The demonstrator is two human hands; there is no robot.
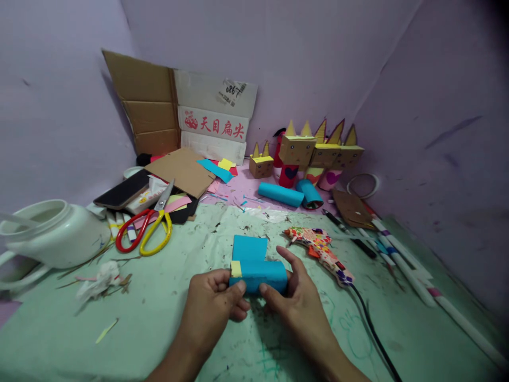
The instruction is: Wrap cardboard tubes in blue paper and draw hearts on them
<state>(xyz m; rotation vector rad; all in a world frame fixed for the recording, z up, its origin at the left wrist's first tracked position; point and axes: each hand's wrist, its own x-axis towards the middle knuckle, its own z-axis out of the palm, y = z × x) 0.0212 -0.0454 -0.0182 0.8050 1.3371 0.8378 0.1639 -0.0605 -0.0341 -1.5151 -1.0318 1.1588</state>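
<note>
Both hands grip a short blue paper-covered tube (pixel 262 275) held level above the green tabletop. My left hand (pixel 214 302) is closed on its left end, thumb in front, beside a small pale yellow patch. My right hand (pixel 296 300) holds the right end, thumb in front and index finger raised off the tube. Just behind the tube is a flat blue paper piece (pixel 249 247); I cannot tell whether it is joined to the tube. To the right of my right hand lies a glue gun (pixel 320 248) in patterned covering, its black cord running toward me.
Red-and-yellow-handled scissors (pixel 149 228) and a white teapot (pixel 59 233) are at left. Cardboard-headed figures (pixel 298 151) stand at the back near two blue tubes (pixel 280 194). Pens (pixel 397 260) lie at right. An unfolded carton (pixel 214 111) leans on the wall.
</note>
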